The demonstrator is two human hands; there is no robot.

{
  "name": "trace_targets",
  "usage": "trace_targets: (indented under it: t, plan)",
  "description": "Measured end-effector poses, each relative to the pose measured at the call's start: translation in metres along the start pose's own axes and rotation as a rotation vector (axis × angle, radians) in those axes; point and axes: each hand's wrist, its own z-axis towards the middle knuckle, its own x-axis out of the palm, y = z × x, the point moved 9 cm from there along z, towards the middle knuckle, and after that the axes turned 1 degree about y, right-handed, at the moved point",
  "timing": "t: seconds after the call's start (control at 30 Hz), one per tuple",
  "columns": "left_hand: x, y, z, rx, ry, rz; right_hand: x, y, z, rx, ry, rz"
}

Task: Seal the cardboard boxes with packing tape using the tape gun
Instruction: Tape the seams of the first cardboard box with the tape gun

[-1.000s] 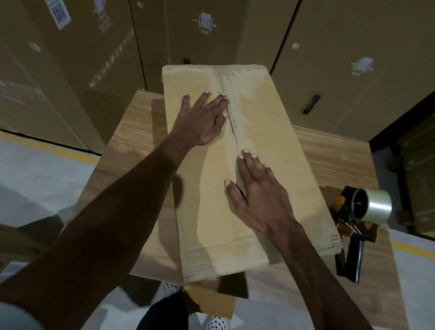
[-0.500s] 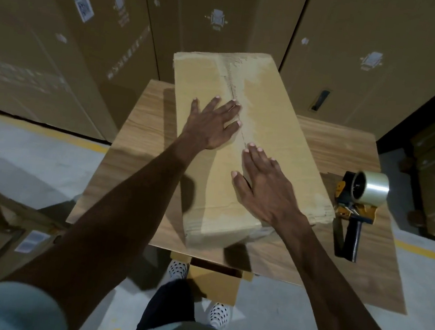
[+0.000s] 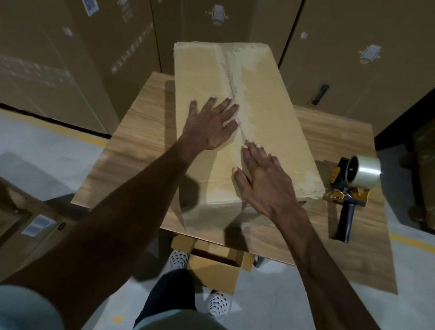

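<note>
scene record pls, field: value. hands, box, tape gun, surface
left hand: flat on box top, left of seam, fingers straight
right hand: flat on box top, fingertips at seam, near end
box: long, flaps closed, lying on table
seam: runs lengthwise down the top, glossy strip along it
tape gun: on table right of box, untouched, clear roll loaded
table: wood grain
small box: open, on floor under the table's near edge
</note>
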Motion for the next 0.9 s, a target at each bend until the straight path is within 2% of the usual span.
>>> trace_targets:
  t: [0.57, 0.73, 0.9]
  plan:
    - [0.008, -0.023, -0.037, 0.042, -0.041, -0.013, 0.018, -0.001, -0.068, -0.025, -0.161, -0.078]
    - [0.005, -0.025, -0.040, 0.028, -0.053, -0.031, 0.025, -0.001, -0.084, -0.003, -0.211, -0.022]
    - [0.001, -0.016, -0.044, -0.012, -0.075, 0.016, 0.022, -0.016, -0.069, 0.005, -0.161, 0.109]
